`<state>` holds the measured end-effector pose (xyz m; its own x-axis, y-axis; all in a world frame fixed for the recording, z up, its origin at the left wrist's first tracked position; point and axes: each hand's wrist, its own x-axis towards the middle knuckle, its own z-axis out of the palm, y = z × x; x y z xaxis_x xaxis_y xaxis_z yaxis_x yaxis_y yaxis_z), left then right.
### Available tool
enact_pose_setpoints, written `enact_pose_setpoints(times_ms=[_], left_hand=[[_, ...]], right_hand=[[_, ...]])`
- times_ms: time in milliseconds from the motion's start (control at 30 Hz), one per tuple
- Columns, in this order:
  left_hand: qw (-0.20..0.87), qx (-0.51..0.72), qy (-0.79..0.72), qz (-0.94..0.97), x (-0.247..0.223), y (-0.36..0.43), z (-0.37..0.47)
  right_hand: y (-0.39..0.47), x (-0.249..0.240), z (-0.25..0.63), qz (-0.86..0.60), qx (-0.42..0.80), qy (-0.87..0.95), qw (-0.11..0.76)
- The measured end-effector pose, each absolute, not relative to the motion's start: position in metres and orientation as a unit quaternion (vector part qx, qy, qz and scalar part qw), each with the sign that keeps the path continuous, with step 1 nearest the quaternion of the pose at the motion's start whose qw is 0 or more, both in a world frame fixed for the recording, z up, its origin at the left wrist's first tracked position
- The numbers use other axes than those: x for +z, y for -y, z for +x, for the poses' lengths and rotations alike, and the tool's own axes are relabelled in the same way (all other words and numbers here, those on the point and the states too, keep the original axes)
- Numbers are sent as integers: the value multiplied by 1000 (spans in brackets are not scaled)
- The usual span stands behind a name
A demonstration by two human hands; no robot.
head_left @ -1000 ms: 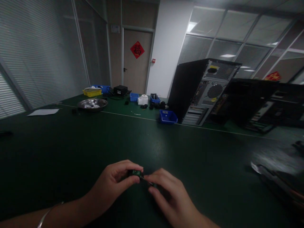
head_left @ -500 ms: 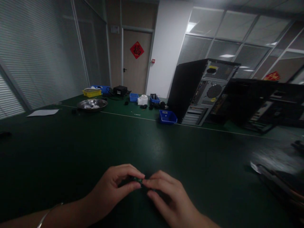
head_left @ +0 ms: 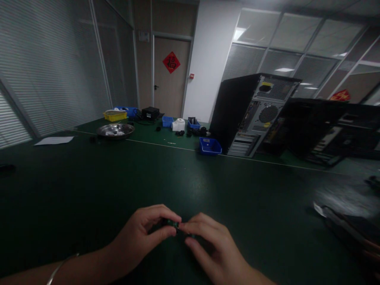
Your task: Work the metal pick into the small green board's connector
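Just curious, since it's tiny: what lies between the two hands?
What looks like a small green circuit board, pinched in the left hand, its end close to the right hand. The head view shows it, too dark for finer detail.

- Upper left: a tall grey glass partition (head_left: 114, 51), striped by pale horizontal blinds (head_left: 50, 75).
- Upper centre: a pale wooden door (head_left: 170, 95) wearing a red paper diamond (head_left: 171, 62), beside a broad white pillar (head_left: 212, 51).
- Upper right: grey-framed glass panes (head_left: 258, 23), bright white lights (head_left: 284, 70).
- Below: a dim, dark-green table (head_left: 133, 174).
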<state>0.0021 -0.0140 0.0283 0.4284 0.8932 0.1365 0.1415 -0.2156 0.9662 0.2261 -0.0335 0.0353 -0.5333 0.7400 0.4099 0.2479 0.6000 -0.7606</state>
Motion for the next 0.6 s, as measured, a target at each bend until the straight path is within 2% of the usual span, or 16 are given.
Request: enact_pose_setpoints(times_ms=[600], left_hand=[[488,394,-340,701,27,14,2]], right_hand=[[33,35,224,-310,321,816,369]])
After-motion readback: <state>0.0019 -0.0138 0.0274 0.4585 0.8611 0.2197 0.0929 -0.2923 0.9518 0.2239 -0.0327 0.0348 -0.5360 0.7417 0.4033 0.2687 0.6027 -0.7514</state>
